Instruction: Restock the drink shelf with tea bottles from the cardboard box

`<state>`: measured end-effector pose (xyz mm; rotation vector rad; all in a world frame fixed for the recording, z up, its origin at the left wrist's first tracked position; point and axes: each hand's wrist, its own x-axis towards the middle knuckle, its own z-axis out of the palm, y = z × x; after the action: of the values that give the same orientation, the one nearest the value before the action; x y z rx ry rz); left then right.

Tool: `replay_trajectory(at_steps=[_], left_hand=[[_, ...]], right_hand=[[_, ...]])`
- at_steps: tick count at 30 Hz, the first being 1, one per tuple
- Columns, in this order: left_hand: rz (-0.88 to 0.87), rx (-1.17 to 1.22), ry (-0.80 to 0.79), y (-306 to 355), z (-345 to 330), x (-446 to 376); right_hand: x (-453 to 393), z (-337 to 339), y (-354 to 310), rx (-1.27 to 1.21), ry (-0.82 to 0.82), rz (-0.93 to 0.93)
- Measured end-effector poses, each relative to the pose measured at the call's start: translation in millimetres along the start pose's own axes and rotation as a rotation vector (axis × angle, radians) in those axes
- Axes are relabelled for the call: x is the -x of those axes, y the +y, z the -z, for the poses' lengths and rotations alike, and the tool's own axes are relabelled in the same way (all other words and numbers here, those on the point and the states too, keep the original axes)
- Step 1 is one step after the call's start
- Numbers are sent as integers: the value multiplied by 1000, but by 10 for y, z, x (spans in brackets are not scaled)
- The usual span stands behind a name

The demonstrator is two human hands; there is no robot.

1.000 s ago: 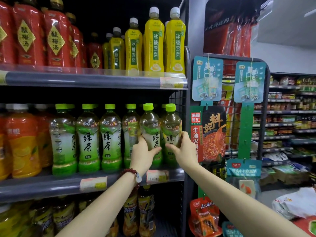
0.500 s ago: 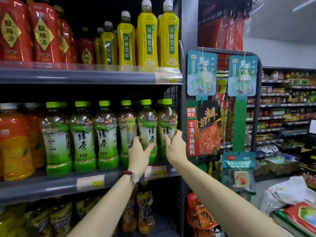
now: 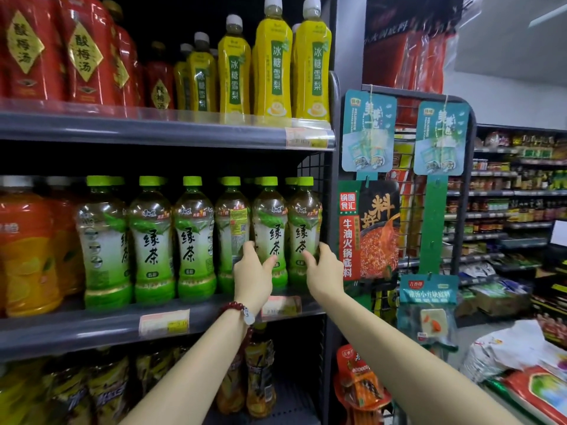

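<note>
Green-capped tea bottles (image 3: 190,240), full of pale liquid, line the middle shelf (image 3: 92,329). Left hand (image 3: 253,279) wraps the second bottle from the right (image 3: 270,231); right hand (image 3: 325,273) clasps the end bottle (image 3: 303,228), both upright.

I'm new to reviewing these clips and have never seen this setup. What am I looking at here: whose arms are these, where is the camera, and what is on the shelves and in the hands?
There is no machine. A person wears one wide-angle camera on the head, so the two bare arms reaching in from below are their own. The left hand, with a bead bracelet on its wrist, wraps a green tea bottle on the middle shelf. The right hand is at the last green tea bottle in the row, by the wire end panel. Both bottles stand upright on the shelf. Orange drinks stand further left; red bottles and yellow bottles fill the shelf above. The cardboard box is not in view.
</note>
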<state>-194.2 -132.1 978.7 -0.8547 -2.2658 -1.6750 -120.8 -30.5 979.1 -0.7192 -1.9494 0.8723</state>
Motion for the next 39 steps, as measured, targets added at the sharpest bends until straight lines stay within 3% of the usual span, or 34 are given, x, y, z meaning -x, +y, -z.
replay_trajectory(at_steps=[13, 20, 26, 31, 39], left_hand=[[120, 2, -101, 127, 45, -13], [92, -91, -102, 133, 92, -2], [-4, -244, -1, 172, 102, 47], [-71, -220, 112, 120, 160, 137], [-220, -293, 37, -17, 486, 119]], right_hand=[[10, 61, -91, -48, -90, -48], [20, 141, -122, 123, -122, 4], [62, 101, -116, 200, -11, 28], [174, 108, -121, 271, 52, 68], [286, 204, -207, 347, 55, 244]])
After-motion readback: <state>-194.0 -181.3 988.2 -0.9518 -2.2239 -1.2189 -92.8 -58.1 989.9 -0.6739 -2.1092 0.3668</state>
